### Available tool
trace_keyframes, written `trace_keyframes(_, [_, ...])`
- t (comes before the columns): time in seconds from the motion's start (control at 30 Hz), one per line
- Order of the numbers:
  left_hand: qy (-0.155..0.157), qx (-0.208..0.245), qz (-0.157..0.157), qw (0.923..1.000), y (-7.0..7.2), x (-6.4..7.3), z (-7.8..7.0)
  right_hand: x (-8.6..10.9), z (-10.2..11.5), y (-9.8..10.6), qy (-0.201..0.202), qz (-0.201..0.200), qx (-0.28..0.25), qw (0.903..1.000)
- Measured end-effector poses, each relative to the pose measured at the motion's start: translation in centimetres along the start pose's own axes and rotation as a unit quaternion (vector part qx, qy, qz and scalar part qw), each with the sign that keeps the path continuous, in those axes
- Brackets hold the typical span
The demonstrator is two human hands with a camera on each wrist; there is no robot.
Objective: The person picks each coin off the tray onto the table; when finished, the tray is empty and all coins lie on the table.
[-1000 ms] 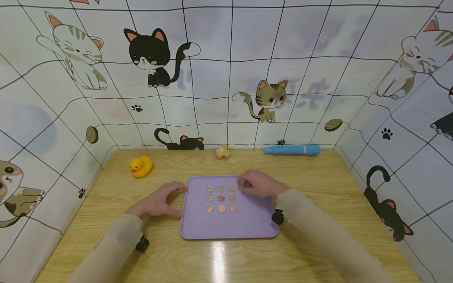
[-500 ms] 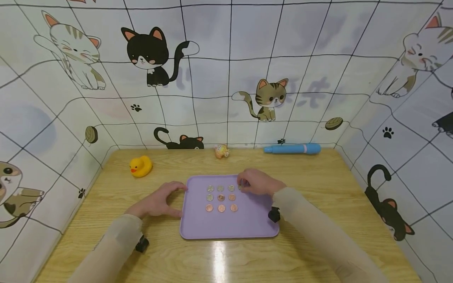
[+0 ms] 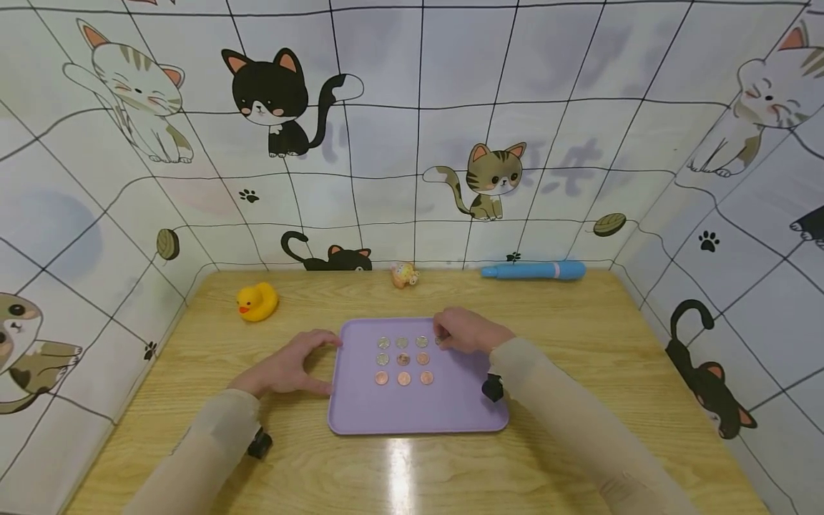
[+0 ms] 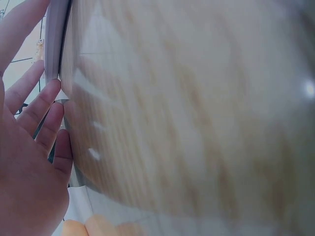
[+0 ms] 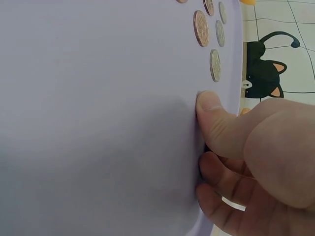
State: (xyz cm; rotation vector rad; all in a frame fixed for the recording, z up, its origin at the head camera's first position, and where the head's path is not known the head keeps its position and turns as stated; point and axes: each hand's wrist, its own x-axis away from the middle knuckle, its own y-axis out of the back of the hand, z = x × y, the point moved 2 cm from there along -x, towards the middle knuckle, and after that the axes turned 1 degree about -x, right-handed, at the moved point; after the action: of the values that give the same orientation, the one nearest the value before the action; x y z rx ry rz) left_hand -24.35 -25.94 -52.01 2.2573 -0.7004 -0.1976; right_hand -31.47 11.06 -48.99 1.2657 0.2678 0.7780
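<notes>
A lilac tray (image 3: 418,415) lies on the wooden table with several small coins (image 3: 403,378) in three rows, silver ones at the back and copper ones nearer. My left hand (image 3: 290,365) rests at the tray's left edge, thumb and index finger spread and touching the rim. At the tray's back right my right hand (image 3: 470,330) pinches a silver coin (image 3: 439,340), mostly hidden by the fingertips. In the right wrist view, the thumb (image 5: 216,120) is down at the tray surface, close to a silver coin (image 5: 215,65), with the other fingers curled beneath.
Behind the tray stand a yellow rubber duck (image 3: 257,302), a small figurine (image 3: 404,275) and a blue pen-shaped tube (image 3: 533,270). A cat-patterned cloth (image 3: 386,143) walls the table (image 3: 309,465) at the back and sides.
My right wrist and forearm have shifted slightly left while the fingertips stay at the same coin. The left hand and the other coins have not moved.
</notes>
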Motion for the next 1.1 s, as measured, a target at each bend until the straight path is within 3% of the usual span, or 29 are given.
trace_keyframes(0.27, [0.001, 0.002, 0.000, 1.0000, -0.13, 0.10, 0.10, -0.12, 0.10, -0.02, 0.002, 0.006, 0.009, 0.9999])
trace_keyframes(1.1, [-0.006, 0.007, 0.002, 1.0000, -0.04, -0.02, 0.16, 0.14, -0.04, 0.25, -0.020, -0.007, -0.059, 0.9981])
